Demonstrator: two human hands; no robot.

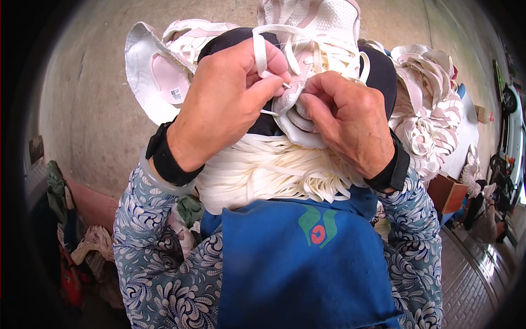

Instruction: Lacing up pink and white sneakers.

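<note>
A white and pale pink shoe upper [309,60] lies across my lap, its far part beyond my hands and its eyelets partly threaded with cream lace. My left hand [213,104] pinches a flat white shoelace [259,52], which loops up above the fingers; a thin lace tip shows at the fingertips, close to the upper's edge. My right hand [350,118] has its thumb and fingers closed on the near edge of the upper; the exact grip is partly hidden. Below both hands, a thick bundle of cream shoelaces [263,172] rests on my lap.
More shoe uppers [159,77] lie beyond my left wrist. A large pile of pink and white uppers [424,109] stands at the right, near a brown box [446,193]. My blue apron [301,268] covers my front. A parked vehicle [512,126] shows at the far right.
</note>
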